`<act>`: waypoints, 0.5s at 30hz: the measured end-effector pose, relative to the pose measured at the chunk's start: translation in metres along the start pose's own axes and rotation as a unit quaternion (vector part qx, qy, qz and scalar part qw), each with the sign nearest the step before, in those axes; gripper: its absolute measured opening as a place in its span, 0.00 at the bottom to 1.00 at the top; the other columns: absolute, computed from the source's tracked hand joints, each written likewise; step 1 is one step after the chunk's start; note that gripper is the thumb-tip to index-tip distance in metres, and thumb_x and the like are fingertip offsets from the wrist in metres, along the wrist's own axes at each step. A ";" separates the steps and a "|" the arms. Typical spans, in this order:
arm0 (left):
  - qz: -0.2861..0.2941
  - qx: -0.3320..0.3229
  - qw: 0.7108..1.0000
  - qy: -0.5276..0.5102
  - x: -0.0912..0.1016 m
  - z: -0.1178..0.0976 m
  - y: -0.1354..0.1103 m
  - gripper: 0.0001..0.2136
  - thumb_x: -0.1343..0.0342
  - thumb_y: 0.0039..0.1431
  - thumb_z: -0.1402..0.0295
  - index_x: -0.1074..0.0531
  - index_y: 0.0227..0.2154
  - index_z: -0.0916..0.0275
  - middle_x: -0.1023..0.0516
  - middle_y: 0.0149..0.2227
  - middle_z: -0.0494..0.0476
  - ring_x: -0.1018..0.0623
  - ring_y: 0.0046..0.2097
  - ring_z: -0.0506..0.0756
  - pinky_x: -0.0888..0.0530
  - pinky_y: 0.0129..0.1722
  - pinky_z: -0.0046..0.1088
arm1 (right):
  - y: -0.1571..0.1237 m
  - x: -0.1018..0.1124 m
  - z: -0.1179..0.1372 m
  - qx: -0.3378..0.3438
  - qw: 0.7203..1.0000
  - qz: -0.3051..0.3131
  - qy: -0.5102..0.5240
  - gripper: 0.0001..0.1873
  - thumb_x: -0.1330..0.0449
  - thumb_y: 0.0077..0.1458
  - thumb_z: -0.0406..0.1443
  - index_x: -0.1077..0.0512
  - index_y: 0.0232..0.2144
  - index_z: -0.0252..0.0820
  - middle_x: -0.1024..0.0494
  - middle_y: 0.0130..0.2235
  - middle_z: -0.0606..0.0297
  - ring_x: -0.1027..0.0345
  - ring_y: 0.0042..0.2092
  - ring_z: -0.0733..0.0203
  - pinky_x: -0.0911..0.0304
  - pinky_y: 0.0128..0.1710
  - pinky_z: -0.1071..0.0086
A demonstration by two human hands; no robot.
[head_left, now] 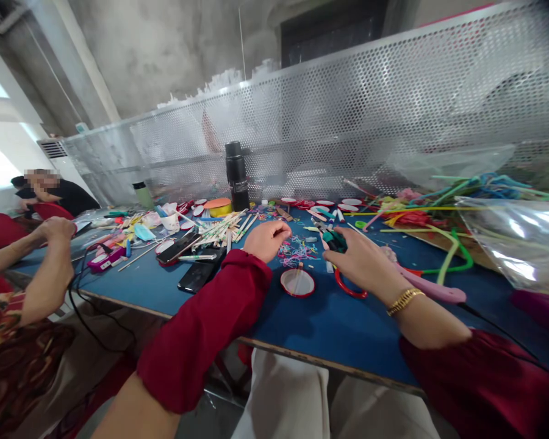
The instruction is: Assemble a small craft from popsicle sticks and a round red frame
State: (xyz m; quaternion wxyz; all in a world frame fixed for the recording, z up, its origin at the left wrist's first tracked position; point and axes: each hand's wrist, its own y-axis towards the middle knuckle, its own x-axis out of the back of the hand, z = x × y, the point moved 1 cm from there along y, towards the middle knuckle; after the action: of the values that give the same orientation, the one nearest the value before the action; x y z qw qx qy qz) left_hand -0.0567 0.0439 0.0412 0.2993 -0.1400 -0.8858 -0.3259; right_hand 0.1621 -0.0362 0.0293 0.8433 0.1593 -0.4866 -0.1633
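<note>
My right hand (368, 265), wearing a gold bracelet, is closed around pliers (335, 239) with dark green handles. Their metal jaws point away toward the back of the table. My left hand (268, 239) is closed, its fingertips curled together over the table; whatever is between them is hidden. Between both hands lies a pile of thin pink, blue and yellow pieces (297, 251). In front of that pile sits a round white lid with a red rim (297, 283), a thin stick lying across it. A red curved loop (350, 288) lies below my right hand.
A black thermos (236, 177) stands at the back. Phones (196, 275) and bundled paper-like sticks (226, 231) lie left. At right are a pink corded tool (432, 288), colourful fuzzy stems (452, 256) and a clear plastic bag (521, 238). A co-worker's hands (58, 230) are far left.
</note>
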 end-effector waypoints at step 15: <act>-0.011 0.096 0.964 -0.249 -0.002 -0.001 0.003 0.05 0.41 0.66 0.68 0.24 0.39 0.63 0.22 0.31 0.52 0.23 0.30 0.49 0.25 0.35 0.27 | -0.012 0.005 0.013 0.071 0.992 0.048 0.090 0.33 0.39 0.50 0.42 0.24 0.58 0.44 0.22 0.63 0.55 0.29 0.64 0.38 0.37 0.67 0.49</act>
State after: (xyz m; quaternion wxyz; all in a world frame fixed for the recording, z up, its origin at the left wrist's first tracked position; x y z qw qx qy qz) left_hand -0.0533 0.0458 0.0419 0.0773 -0.1773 -0.9610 -0.1975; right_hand 0.1519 -0.0504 0.0344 0.8770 0.2090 -0.4265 -0.0732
